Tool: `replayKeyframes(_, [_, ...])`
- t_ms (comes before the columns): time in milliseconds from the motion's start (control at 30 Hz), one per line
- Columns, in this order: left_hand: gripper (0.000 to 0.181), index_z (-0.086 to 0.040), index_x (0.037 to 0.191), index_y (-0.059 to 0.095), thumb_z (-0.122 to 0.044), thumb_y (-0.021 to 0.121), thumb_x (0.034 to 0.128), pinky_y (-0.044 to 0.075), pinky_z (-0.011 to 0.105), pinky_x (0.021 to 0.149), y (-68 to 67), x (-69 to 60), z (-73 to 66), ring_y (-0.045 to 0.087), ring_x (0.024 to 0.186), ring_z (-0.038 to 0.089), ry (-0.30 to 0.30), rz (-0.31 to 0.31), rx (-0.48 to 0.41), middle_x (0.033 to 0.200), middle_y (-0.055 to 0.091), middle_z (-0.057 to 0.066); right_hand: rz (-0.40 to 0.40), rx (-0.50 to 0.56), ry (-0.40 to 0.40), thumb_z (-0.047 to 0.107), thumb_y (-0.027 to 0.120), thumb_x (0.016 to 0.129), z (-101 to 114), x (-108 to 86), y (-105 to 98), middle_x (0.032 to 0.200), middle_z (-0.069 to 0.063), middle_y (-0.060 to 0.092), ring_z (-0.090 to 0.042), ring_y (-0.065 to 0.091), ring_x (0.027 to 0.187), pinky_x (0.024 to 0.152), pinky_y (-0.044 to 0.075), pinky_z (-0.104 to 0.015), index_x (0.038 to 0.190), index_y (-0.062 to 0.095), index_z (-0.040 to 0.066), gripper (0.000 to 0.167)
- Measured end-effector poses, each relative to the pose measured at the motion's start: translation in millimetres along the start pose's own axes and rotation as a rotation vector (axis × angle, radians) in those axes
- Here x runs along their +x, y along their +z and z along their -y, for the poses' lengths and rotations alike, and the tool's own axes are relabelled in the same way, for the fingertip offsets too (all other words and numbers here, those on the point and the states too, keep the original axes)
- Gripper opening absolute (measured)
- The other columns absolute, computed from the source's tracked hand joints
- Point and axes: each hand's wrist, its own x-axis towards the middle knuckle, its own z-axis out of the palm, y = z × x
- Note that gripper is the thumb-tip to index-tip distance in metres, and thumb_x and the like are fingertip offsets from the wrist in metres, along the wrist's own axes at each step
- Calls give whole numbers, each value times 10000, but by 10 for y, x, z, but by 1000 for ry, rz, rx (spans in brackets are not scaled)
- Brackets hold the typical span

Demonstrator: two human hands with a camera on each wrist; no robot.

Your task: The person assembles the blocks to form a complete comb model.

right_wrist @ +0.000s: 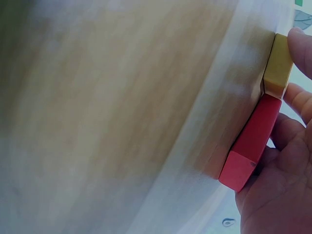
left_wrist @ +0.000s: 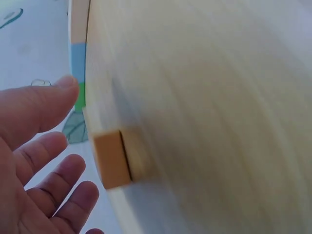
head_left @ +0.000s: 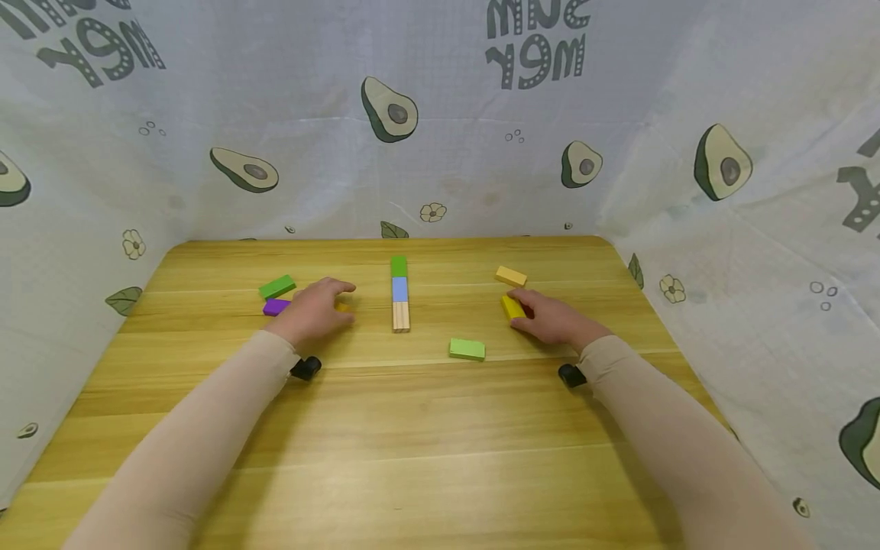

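My left hand (head_left: 316, 309) hovers around an orange block (left_wrist: 113, 160), thumb and fingers spread apart with a gap to the block. A purple block (head_left: 276, 307) and a green block (head_left: 277, 286) lie beside that hand, the purple one partly covered by it. My right hand (head_left: 553, 318) holds a yellow block (head_left: 512, 307) between thumb and index finger. A red block (right_wrist: 251, 146) lies end to end with the yellow one in the right wrist view, under the other fingers; the hand hides it in the head view.
In the middle of the wooden table (head_left: 412, 443) runs a straight line of a green block (head_left: 399, 266), a blue block (head_left: 399, 289) and plain wood pieces (head_left: 401, 317). A light green block (head_left: 467, 349) lies nearer; a yellow-orange block (head_left: 511, 276) lies behind my right hand. Printed cloth (head_left: 309, 99) hangs behind.
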Motion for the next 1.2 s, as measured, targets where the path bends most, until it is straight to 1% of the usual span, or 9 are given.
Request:
replayKeyframes(133, [644,-23,1530,514,-258,745,977,301,595,1264,-28,-22,89,402,1516,440,11,6,12,1594,486,218,4,-3,4,288,587,1094,15,-7,-11,1653,-269,350,-424,477,1423,1219,371,-601,1654,287,71,671])
replayKeyframes(300, [632,2,1524,515,-203,757,977,359,581,1237,-55,-49,163,472,1461,435,-10,31,-16,1559,523,232,6,-10,9,290,590,1093,27,-14,-19,1660,-268,341,-425,476,1422,1221,369,-600,1655,286,74,675])
replayKeyframes(367, [630,1,1525,517,-195,758,977,374,578,1229,-62,-47,193,488,1450,431,-16,39,-24,1554,533,229,7,-11,10,291,589,1093,30,-15,-20,1662,-267,339,-425,475,1424,1221,369,-600,1656,285,74,676])
replayKeyframes(533, [616,9,1511,533,-200,759,977,386,584,1216,-78,-42,240,505,1433,439,-6,40,-16,1534,551,243,7,-7,6,282,588,1094,32,-14,-28,1657,-272,344,-427,470,1430,1220,369,-602,1654,285,69,672])
replayKeyframes(667, [584,3,1491,561,-196,759,979,409,580,1200,-76,-36,251,540,1401,425,-7,45,-5,1506,579,241,7,-7,3,276,588,1094,35,-19,-34,1629,-271,380,-416,486,1402,1212,380,-599,1650,292,68,664])
replayKeyframes(900, [499,-26,1455,606,-203,727,1005,410,586,1195,-75,-31,242,543,1400,419,-21,41,38,1482,607,224,5,-12,2,273,588,1094,47,-25,-36,1607,-271,405,-411,500,1384,1206,388,-595,1647,299,66,658])
replayKeyframes(1100, [419,-33,1397,649,-194,708,1016,403,604,1182,-66,-31,249,555,1383,420,-30,32,50,1442,639,213,5,-18,-3,277,593,1091,42,-26,-29,1591,-269,426,-408,515,1366,1196,400,-594,1645,306,66,658])
replayKeyframes(1200, [379,-43,1358,671,-201,707,1015,408,607,1158,-64,-38,250,582,1348,403,-35,26,48,1407,664,195,5,-19,-3,278,593,1091,32,-24,-24,1595,-268,423,-409,514,1370,1197,400,-594,1645,306,66,659])
